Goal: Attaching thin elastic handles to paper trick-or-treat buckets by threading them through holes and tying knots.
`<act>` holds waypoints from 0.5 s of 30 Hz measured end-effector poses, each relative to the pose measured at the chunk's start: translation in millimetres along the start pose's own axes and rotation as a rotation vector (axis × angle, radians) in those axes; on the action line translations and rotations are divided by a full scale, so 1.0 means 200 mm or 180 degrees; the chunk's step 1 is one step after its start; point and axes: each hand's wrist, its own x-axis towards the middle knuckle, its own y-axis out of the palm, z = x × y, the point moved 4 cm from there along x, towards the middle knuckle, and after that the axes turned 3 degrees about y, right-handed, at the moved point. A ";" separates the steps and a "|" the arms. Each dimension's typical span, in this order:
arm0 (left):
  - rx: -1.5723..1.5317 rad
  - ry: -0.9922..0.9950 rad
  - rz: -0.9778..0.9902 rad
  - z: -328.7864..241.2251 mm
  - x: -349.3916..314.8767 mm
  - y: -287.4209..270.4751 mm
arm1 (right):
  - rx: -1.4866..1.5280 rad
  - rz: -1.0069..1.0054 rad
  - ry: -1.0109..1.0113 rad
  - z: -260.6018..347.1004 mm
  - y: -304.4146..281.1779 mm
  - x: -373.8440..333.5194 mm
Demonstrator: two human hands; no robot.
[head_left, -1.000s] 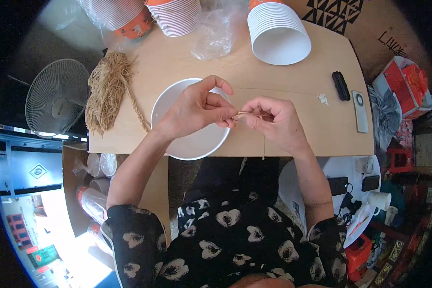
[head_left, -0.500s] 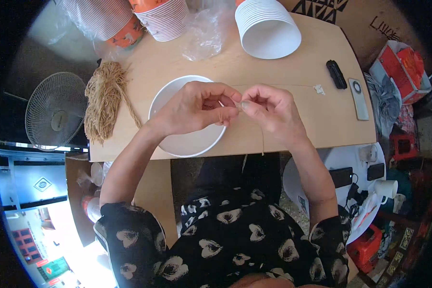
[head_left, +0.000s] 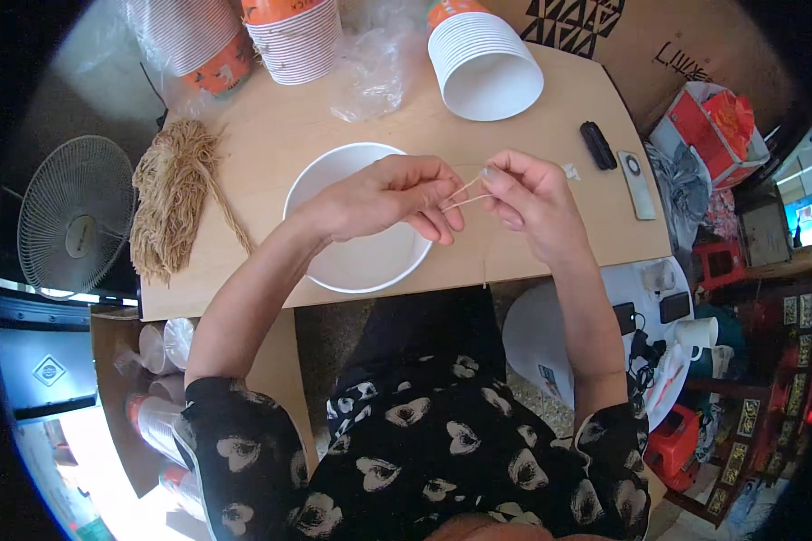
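My left hand (head_left: 392, 197) pinches thin tan string (head_left: 465, 204) between thumb and fingers, above a large white paper tub (head_left: 365, 281). A short way to the right, my right hand (head_left: 530, 194) grips the same string with thumb and forefinger. Two light strands span the gap between the hands; whether they are knotted or looped is too small to tell. A thin end of string hangs over the table's front edge below my right hand. Left of the tub lies a thick bundle of tan strings (head_left: 176, 203), one twisted lock trailing toward the tub.
Stacked orange-and-white paper tubs (head_left: 293, 45) and crumpled clear plastic (head_left: 370, 72) line the back. Another tub stack (head_left: 489, 81) lies on its side. At right are a black case (head_left: 597, 145) and a pale slim device (head_left: 636, 185). A fan (head_left: 77, 225) stands left.
My hands have drawn apart from touching, and the strands between them now show. The whole view has shifted a little, sliding the table leftward.
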 end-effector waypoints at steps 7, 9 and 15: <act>-0.0185 0.0136 -0.0028 -0.01 0.01 0.00 | 0.0165 0.0156 0.0166 0.06 -0.02 -0.06; -0.0206 0.0161 -0.0068 0.01 0.00 -0.02 | -0.0082 0.0067 0.0066 0.07 -0.01 -0.06; -0.0102 0.0194 -0.0150 -0.01 -0.02 -0.04 | -0.0539 -0.0287 -0.0242 0.10 -0.01 -0.09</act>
